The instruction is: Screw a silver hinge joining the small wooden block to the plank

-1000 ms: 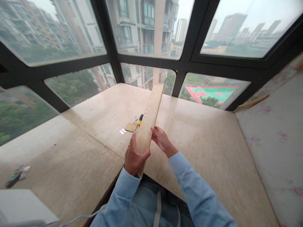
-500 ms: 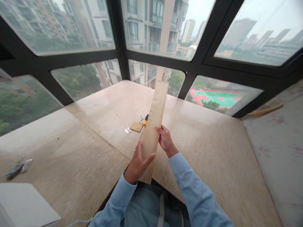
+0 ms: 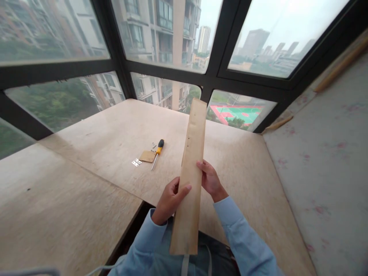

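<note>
A long, flat wooden board (image 3: 192,168) points away from me, its near end above my lap. Two small dark holes show close to its left edge. My left hand (image 3: 171,199) grips that edge, thumb on top and fingers underneath. Farther along, my right hand (image 3: 211,178) pinches the right edge between thumb and fingers. Left of the board, a screwdriver (image 3: 159,149) with a yellow and black handle lies on the table. Beside it are a small wooden piece (image 3: 147,156), a silver hinge (image 3: 137,162) and a few screws (image 3: 153,145).
The pale table (image 3: 115,134) reaches to dark window frames (image 3: 161,71). A flower-patterned wall (image 3: 322,172) closes off the right side. A dark gap (image 3: 130,230) lies along the table's near edge, and a white cable (image 3: 106,267) runs at the bottom left.
The board has shifted right and toward me, away from the screwdriver, and its top face now turns up to me. Both hands keep hold. My view has turned right.
</note>
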Demonstrator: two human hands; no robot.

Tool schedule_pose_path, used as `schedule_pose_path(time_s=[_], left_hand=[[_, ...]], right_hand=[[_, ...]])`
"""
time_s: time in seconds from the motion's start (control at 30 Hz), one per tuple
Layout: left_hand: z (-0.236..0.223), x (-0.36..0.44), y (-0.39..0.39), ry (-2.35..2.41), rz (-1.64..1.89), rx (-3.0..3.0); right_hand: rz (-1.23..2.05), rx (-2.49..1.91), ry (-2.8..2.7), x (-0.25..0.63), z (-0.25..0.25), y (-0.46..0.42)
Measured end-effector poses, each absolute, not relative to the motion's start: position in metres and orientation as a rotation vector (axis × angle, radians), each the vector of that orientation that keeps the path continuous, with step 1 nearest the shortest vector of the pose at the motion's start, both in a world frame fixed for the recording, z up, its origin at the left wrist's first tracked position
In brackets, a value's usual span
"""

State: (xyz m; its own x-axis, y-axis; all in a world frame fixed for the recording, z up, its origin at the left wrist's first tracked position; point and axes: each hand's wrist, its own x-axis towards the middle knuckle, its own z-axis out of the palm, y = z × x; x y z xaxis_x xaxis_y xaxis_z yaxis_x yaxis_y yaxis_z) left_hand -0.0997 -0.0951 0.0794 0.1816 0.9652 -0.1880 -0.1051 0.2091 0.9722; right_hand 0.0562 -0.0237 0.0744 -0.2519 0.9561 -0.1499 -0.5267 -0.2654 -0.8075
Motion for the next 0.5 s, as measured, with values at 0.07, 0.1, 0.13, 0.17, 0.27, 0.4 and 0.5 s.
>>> schedule_pose_path(time_s=[0.07, 0.1, 0.13, 0.17, 0.27, 0.4, 0.5], left_hand=[[0.082, -0.088, -0.101, 1.077, 0.955, 1.136], [0.082, -0.083, -0.105, 1.084, 0.955, 1.169], [0.082, -0.079, -0.108, 1.101, 0.961, 1.199], [0.082, -0.075, -0.112, 1.128, 0.971, 1.228], [0.084, -0.066, -0.123, 1.229, 0.987, 1.329], [0.088, -0.06, -0.133, 1.341, 0.972, 1.475], [0.086, -0.056, -0.137, 1.472, 0.942, 1.606]], right_hand=[[1.732, -0.803, -0.763, 0.068, 0.072, -0.031], [1.726, -0.8, -0.756, 0.073, 0.071, -0.034], [1.722, -0.796, -0.749, 0.077, 0.069, -0.037], [1.728, -0.793, -0.742, 0.08, 0.068, -0.039], [1.807, -0.785, -0.718, 0.084, 0.065, -0.043], [1.869, -0.762, -0.682, 0.081, 0.071, -0.047], [1.747, -0.821, -0.658, 0.076, 0.078, -0.055]])
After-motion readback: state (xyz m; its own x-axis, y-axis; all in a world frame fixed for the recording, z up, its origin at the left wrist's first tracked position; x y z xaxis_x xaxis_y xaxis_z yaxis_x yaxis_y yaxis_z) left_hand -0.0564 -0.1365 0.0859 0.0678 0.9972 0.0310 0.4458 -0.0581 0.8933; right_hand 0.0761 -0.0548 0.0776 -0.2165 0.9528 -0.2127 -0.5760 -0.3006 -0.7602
